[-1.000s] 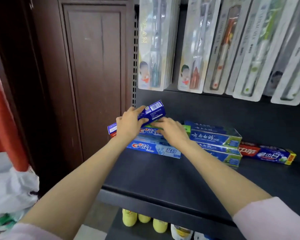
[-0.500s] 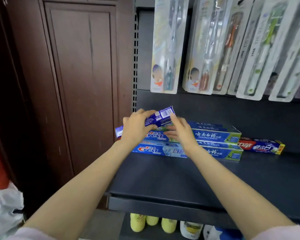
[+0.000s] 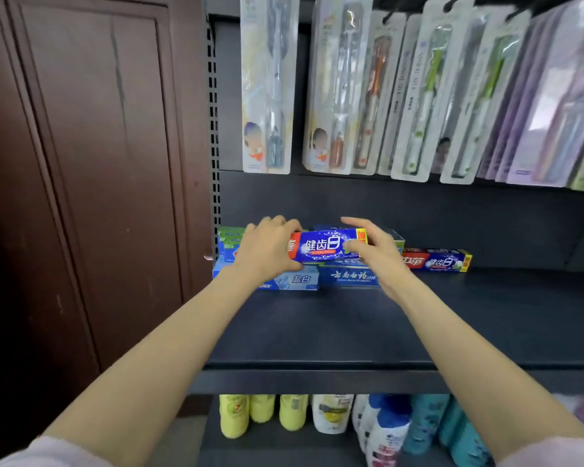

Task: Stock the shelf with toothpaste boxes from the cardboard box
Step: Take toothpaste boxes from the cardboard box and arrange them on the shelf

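A red and blue toothpaste box is held level above a stack of blue toothpaste boxes at the back left of the dark shelf. My left hand grips its left end, fingers curled over the top. My right hand touches its right end with spread fingers. A matching red and blue box lies on the shelf to the right of the stack. The cardboard box is out of view.
Toothbrush packs hang in a row above the shelf. Bottles stand on the lower shelf. A brown wooden door fills the left side. The shelf's front half and right end are bare.
The held box has turned from tilted, barcode side up, to level with its printed front facing me. My right hand has shifted to its right end. The camera has moved closer and tilted up.
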Motion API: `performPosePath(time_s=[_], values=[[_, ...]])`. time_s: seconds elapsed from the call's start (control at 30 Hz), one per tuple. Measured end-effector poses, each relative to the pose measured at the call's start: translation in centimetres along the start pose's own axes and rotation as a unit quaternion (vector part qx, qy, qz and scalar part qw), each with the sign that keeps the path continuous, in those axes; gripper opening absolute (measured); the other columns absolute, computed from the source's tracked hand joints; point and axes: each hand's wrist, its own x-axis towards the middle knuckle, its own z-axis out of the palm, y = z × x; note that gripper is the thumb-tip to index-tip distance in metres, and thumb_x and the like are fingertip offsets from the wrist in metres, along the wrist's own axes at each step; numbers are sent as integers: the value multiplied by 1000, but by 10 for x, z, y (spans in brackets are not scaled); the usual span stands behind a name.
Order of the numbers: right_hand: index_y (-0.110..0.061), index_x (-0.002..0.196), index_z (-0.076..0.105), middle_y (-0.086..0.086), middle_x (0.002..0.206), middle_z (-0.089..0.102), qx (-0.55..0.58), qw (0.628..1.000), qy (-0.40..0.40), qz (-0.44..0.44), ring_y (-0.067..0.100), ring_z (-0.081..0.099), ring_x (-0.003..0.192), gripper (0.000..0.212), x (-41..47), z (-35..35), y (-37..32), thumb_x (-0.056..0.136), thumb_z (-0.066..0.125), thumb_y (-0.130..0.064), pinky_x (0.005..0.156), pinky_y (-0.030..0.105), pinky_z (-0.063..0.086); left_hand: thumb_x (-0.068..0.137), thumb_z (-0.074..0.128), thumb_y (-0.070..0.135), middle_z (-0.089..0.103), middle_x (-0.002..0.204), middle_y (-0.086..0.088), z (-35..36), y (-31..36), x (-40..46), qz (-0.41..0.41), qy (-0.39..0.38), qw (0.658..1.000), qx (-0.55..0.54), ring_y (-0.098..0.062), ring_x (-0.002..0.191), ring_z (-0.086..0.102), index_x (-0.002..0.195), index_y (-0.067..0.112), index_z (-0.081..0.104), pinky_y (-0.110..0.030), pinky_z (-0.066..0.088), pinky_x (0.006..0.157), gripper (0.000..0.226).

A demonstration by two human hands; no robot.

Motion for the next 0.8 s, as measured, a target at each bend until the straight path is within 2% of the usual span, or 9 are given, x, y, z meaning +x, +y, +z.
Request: performPosePath(time_s=[0.07,0.17,0.23,0.3,0.37,0.5,0.63,0.73,0.8], values=[[-25,126,54,4,114,60,-110,994,5,-20,15,61,100,43,-2,-18,2,86,67,-18,67,21,53,72,73,44,53,119,0,6,14,2,8,26,999,20,-20,112,49,123,26,48,-36,36,92,60],[-22,118,58,4,107,64,-75,997,6,-23,16,64,95,40,-7,-46,2,81,72,-19,70,25,56,72,72,47,52,122,2,12,35,7,16,47,999,10,-18,113,48,124,26,46,-35,34,92,62],[-22,110,61,5,101,67,-62,998,16,-12,20,66,96,33,-9,-67,4,79,73,-18,75,34,58,70,74,49,50,125,3,15,53,11,11,24,1000,-7,-18,116,46,129,27,42,-36,33,93,70],[-25,102,62,5,101,67,-102,994,17,-17,23,65,97,28,-9,-89,8,78,74,-17,79,40,57,69,75,47,48,127,2,20,74,15,10,-13,1000,-14,-19,119,43,131,28,40,-39,32,96,74],[-26,104,59,4,109,62,-183,982,6,-38,20,62,99,29,-10,-109,13,80,73,-18,77,36,56,68,77,45,46,127,1,26,95,19,14,-26,1000,-2,-20,120,41,131,29,41,-41,33,96,74],[-23,127,51,4,114,48,-317,946,-13,-71,14,49,100,43,-11,-140,27,87,66,-21,82,26,39,70,76,45,44,127,0,37,134,30,21,-28,998,51,-21,121,39,131,31,38,-41,34,94,73],[-18,128,53,11,118,51,-311,947,-18,-76,21,53,107,42,-7,-159,46,88,64,-22,90,28,40,76,73,41,40,132,-3,47,152,40,1,-50,995,83,-23,124,37,136,32,35,-43,34,96,71],[-17,124,54,10,118,49,-309,948,-28,-74,19,52,105,39,0,-162,55,86,66,-18,88,26,39,77,74,36,39,133,-6,54,162,42,-25,-76,994,77,-26,126,37,136,30,35,-45,34,100,71],[-16,123,53,7,122,46,-337,937,-31,-87,19,49,111,41,2,-164,60,85,67,-19,92,27,39,77,74,35,39,132,-6,57,168,43,-29,-88,993,77,-26,124,38,136,29,36,-46,33,100,70]])
